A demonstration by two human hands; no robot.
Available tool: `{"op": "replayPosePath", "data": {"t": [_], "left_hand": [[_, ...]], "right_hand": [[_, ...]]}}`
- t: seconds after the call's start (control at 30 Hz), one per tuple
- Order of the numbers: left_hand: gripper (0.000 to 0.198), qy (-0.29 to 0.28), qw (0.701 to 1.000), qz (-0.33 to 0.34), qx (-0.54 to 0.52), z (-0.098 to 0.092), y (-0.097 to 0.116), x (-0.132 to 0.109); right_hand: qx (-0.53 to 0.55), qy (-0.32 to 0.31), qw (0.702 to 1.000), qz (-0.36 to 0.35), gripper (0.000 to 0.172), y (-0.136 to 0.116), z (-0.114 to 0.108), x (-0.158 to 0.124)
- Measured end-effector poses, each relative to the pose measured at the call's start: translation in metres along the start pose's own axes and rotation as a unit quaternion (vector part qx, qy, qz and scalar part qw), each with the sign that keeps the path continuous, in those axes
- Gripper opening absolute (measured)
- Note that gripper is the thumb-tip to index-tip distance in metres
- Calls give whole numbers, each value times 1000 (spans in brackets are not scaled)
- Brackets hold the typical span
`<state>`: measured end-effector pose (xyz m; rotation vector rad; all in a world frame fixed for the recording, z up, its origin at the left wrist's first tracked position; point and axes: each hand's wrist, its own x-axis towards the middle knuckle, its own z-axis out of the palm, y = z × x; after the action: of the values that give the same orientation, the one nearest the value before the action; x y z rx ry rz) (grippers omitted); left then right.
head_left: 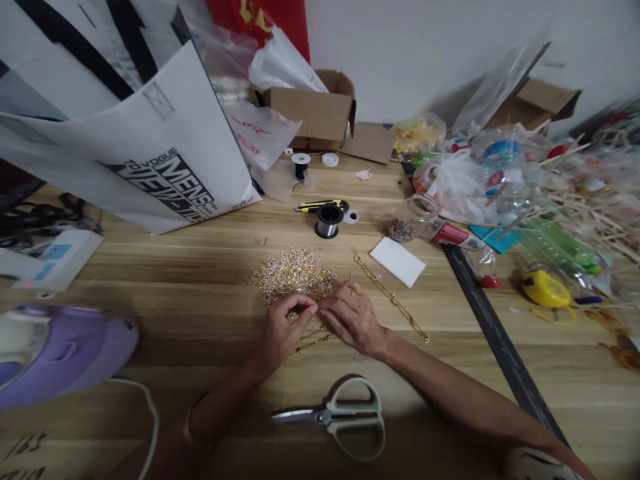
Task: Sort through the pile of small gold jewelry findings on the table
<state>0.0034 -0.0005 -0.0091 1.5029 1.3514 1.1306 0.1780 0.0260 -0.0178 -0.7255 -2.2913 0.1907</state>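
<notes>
My left hand (287,325) is closed in a pinch, thumb against forefinger, at the near edge of a pile of small gold and silver beads or findings (293,272). Its fingertips meet those of my right hand (353,317), whose fingers are curled together. What sits between the fingertips is too small to make out. Below the hands lies a short gold chain (313,341), partly hidden by them. A longer gold chain (393,297) stretches across the wood to the right of my right hand. Scissors (345,418) with pale handles lie nearest me, blades pointing left.
Behind the pile are a wire spool (327,222) and a yellow-black utility knife (310,206). A white card (397,261), a tipped jar of beads (413,217) and a yellow tape measure (546,289) lie right. Left stand a purple iron (75,350) and a large bag (165,153).
</notes>
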Motion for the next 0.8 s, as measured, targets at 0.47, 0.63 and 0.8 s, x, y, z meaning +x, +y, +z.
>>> {"op": "replayPosePath", "data": {"t": [0.47,0.63,0.8], "left_hand": [[10,5,1000,10,4,2,-5,-1],[11,4,1000,2,1,2,-7,-1],[12,-11,1000,-2,0,3,-12,-1]], "right_hand": [[20,-3,1000,14,10,2,2,-2],[9,-12,1000,11,8,1,0,-1],[11,-9,1000,9,9,0,-1,0]]}}
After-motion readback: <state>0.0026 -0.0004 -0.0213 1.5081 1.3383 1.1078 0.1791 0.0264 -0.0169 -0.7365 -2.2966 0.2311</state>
